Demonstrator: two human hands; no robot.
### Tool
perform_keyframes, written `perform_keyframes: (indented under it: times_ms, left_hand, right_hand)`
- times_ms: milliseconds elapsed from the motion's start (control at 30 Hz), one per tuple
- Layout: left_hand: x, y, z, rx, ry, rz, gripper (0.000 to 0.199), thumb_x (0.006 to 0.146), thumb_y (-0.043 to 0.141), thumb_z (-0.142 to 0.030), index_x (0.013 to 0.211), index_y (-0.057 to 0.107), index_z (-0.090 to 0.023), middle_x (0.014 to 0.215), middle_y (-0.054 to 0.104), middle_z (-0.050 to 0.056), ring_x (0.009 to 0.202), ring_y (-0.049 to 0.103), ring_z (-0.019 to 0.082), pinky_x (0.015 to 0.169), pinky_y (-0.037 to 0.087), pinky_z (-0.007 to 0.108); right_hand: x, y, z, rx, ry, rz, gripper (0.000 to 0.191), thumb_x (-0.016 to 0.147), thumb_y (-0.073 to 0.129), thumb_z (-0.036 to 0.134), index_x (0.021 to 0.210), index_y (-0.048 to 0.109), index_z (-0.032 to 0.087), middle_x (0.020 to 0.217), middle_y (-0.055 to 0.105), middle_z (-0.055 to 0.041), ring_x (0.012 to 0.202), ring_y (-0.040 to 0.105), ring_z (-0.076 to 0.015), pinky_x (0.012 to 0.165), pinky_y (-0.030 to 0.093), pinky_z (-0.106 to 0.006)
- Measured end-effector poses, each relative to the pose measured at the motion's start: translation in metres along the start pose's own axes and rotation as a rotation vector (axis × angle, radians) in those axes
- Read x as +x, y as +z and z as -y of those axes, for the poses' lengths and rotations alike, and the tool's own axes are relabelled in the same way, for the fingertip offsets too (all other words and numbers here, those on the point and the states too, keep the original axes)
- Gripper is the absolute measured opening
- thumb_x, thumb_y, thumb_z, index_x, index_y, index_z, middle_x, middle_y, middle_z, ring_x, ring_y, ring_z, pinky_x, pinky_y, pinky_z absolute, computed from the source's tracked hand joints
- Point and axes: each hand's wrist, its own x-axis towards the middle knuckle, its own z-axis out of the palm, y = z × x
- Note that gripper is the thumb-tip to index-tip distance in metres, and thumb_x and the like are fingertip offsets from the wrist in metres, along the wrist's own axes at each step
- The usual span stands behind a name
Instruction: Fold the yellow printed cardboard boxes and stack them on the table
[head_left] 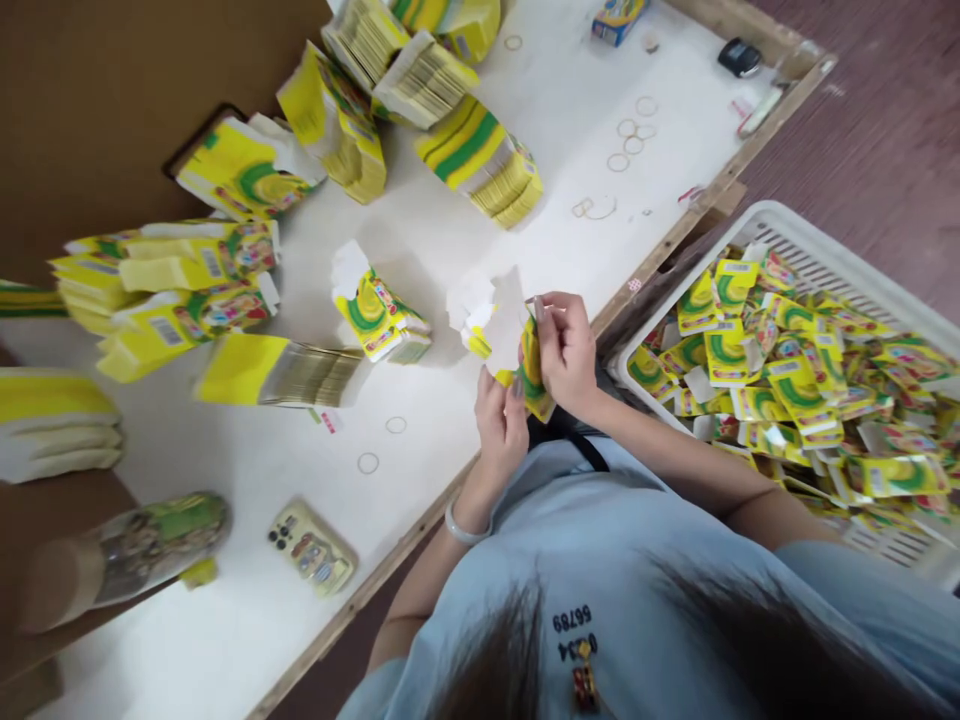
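Observation:
Near the table's front edge, my left hand (501, 425) and my right hand (564, 350) both grip one small yellow and green carton (531, 365). Its white flaps stand spread out on the side away from me. The left fingers pinch its lower end, and the right fingers and thumb hold its side. Just beyond them, on the white tabletop, stands a stack of flat cartons (382, 312) with green swirl prints. Left of that stack lies a fanned row of flattened cartons (281, 372).
A white plastic basket (772, 215) full of cartons stands at the right, beside the table's wooden edge (660, 250). More carton bundles (487, 165) lie at the back. A phone (313, 547), a jar (165, 540) and loose rubber bands (634, 145) are on the table.

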Motion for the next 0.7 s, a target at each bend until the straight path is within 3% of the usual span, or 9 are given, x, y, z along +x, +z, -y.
perform_keyframes:
  times_ms: [133,267,367,500,700]
  left_hand:
    - [0.006,-0.008,-0.002,0.074,0.109,-0.069,0.037,0.111,0.042,-0.038,0.099,0.071,-0.018,0.096,0.066,0.006,0.091,0.066,0.017,0.083,0.057,0.031]
    - [0.009,-0.021,0.007,0.137,0.206,-0.028,0.025,0.109,0.049,-0.031,0.109,0.072,-0.021,0.112,0.067,0.008,0.107,0.065,0.019,0.095,0.054,0.033]
    - [0.009,-0.025,0.014,0.204,0.25,-0.029,0.026,0.107,0.052,-0.035,0.102,0.073,-0.019,0.12,0.065,0.01,0.112,0.065,0.02,0.099,0.052,0.035]
    - [0.009,-0.024,0.016,0.255,0.231,-0.018,0.037,0.106,0.052,-0.043,0.091,0.072,-0.017,0.115,0.063,0.011,0.103,0.065,0.021,0.091,0.053,0.035]
    - [0.004,-0.024,0.016,0.231,0.233,-0.028,0.051,0.104,0.048,-0.057,0.081,0.07,-0.017,0.111,0.062,0.012,0.101,0.063,0.023,0.086,0.055,0.038]
  right_hand:
    - [-0.004,0.0,-0.005,-0.118,-0.138,0.132,0.036,0.104,0.054,0.054,0.122,0.057,0.022,0.097,0.072,-0.0068,0.085,0.071,-0.0194,0.078,0.061,-0.034]
    - [-0.008,0.001,-0.006,-0.18,-0.134,0.174,0.043,0.106,0.048,0.054,0.131,0.057,0.02,0.113,0.073,-0.0114,0.099,0.071,-0.0218,0.089,0.062,-0.037]
    - [-0.008,0.001,-0.005,-0.164,-0.083,0.225,0.048,0.107,0.041,0.058,0.13,0.056,0.018,0.11,0.073,-0.0109,0.094,0.071,-0.0206,0.085,0.062,-0.035]
    - [-0.006,-0.004,-0.003,-0.117,-0.025,0.278,0.044,0.11,0.035,0.053,0.128,0.053,0.018,0.098,0.071,-0.0075,0.083,0.069,-0.0185,0.079,0.06,-0.033]
    - [-0.006,-0.01,0.002,-0.091,-0.052,0.432,0.053,0.108,0.034,0.057,0.138,0.048,0.015,0.12,0.069,-0.0138,0.105,0.069,-0.0212,0.091,0.06,-0.035]
